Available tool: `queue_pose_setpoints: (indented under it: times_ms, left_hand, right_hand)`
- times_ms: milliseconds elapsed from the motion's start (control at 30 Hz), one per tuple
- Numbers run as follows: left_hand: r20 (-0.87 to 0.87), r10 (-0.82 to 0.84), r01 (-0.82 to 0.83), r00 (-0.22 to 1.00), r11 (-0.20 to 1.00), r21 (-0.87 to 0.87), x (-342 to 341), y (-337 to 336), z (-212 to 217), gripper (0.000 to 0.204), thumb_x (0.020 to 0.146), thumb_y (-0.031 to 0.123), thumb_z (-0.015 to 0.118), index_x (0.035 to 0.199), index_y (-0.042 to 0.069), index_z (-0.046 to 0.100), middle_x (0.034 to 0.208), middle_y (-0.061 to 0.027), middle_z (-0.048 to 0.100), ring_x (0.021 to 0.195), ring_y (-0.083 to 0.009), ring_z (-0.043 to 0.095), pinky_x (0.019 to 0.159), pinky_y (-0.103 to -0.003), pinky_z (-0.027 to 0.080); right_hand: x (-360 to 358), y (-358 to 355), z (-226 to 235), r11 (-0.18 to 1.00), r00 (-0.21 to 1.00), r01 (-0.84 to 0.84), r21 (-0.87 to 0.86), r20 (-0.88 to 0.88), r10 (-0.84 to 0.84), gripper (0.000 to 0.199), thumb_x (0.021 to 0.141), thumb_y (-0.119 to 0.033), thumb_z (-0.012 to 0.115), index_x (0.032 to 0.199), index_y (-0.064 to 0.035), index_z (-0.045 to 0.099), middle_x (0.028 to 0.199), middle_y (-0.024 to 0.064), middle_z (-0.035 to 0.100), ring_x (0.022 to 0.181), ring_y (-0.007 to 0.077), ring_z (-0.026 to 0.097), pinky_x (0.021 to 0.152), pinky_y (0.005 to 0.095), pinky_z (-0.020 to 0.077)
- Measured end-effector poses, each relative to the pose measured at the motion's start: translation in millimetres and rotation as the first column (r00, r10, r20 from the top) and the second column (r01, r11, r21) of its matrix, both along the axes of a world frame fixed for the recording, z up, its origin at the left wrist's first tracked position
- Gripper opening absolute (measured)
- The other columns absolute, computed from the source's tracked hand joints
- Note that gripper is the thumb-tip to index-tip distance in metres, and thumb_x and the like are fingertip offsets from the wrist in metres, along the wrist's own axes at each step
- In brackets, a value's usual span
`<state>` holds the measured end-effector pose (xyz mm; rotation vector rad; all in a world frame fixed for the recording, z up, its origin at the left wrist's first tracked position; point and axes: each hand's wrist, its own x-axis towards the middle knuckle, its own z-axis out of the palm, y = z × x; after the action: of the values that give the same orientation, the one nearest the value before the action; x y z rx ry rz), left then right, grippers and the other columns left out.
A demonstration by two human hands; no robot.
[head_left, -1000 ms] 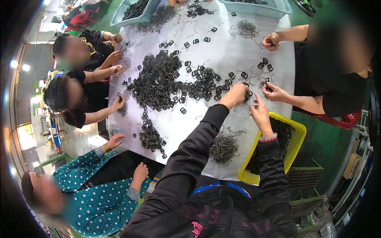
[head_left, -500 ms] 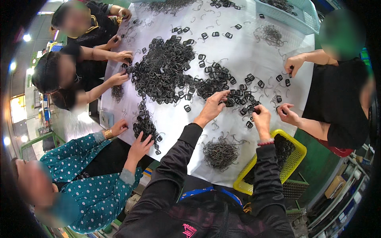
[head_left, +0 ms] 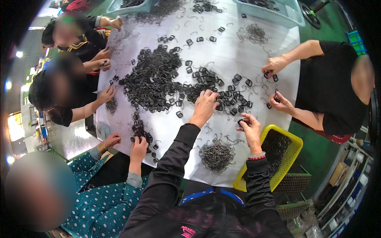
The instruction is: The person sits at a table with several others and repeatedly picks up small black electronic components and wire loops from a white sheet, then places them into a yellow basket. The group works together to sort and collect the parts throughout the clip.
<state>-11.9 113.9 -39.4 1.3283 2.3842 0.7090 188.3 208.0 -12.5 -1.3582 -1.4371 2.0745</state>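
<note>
My left hand [head_left: 205, 106] reaches over the near edge of the small black buckles [head_left: 234, 96]. Its fingers are bent and apart, with the tips on the pieces; nothing shows gripped in them. Closer to me, my right hand [head_left: 251, 130] pinches a black buckle [head_left: 240, 123] between thumb and fingers, just above the white table. A heap of thin dark wire hooks [head_left: 217, 155] lies between my forearms. Beside my right wrist stands a yellow basket [head_left: 294, 147] holding many dark pieces.
A large heap of black buckles [head_left: 151, 79] covers the middle of the white table [head_left: 180, 137]. Co-workers' hands handle pieces along the left and right edges. Light blue baskets [head_left: 274, 12] stand at the far side, near a small hook pile [head_left: 254, 33].
My right hand has drawn back toward me from the buckles, with a buckle in its fingers. My left hand has shifted left along the pile. The whole view has moved slightly.
</note>
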Motion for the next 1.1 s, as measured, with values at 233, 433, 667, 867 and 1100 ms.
queue_pose_setpoints:
  times_ms: [233,433,667,867,1100]
  left_hand:
    - [0.06,-0.029,0.041,0.998,0.979,-0.201,15,20,-28,0.024,0.072,0.007,0.071,0.094,0.005,0.062,0.093,-0.0129,0.054,0.08,-0.0298,0.061,0.073,-0.038,0.052]
    - [0.994,0.081,-0.515,0.078,0.856,-0.029,-18,-35,25,0.04,0.085,0.006,0.066,0.123,0.001,0.054,0.091,-0.0003,0.055,0.071,-0.0057,0.051,0.055,-0.017,0.041]
    - [0.943,-0.156,-0.498,-0.295,0.867,-0.013,-21,-49,32,0.026,0.094,0.032,0.053,0.092,0.006,0.053,0.083,0.0,0.045,0.067,-0.0072,0.043,0.048,-0.017,0.035]
    - [0.515,0.093,0.001,0.852,0.984,-0.179,-18,-9,4,0.03,0.081,0.028,0.07,0.095,0.007,0.053,0.077,-0.0037,0.055,0.069,-0.0182,0.056,0.055,-0.03,0.045]
    - [-0.001,-0.092,0.086,0.996,0.924,-0.372,1,-9,-33,0.033,0.076,0.024,0.071,0.1,0.007,0.056,0.092,-0.0128,0.061,0.089,-0.0325,0.062,0.074,-0.043,0.049]
  right_hand:
    - [33,2,-32,0.992,0.952,-0.075,0.1,0.304,0.041,0.029,0.083,0.007,0.053,0.111,0.0019,0.059,0.087,0.0082,0.059,0.068,0.0132,0.06,0.06,0.0257,0.0558]
    - [39,-30,-72,0.742,0.764,-0.444,0.503,0.644,0.021,0.044,0.065,0.003,0.072,0.102,-0.0002,0.047,0.107,0.0223,0.043,0.1,0.0428,0.047,0.088,0.0465,0.0404]
    - [39,-8,-56,0.927,0.808,-0.322,0.191,0.565,0.164,0.028,0.067,-0.003,0.076,0.08,-0.0017,0.051,0.087,0.0112,0.057,0.078,0.0252,0.06,0.063,0.0353,0.0482]
    - [36,-1,5,0.878,0.984,-0.033,-0.478,-0.171,-0.056,0.027,0.079,-0.005,0.07,0.1,-0.0026,0.054,0.085,0.0069,0.06,0.071,0.0137,0.06,0.054,0.0225,0.0453]
    - [44,-4,10,0.722,0.884,-0.117,-0.682,-0.403,-0.238,0.019,0.082,-0.015,0.068,0.089,-0.0089,0.052,0.072,0.0002,0.046,0.062,0.0104,0.048,0.048,0.0227,0.035]
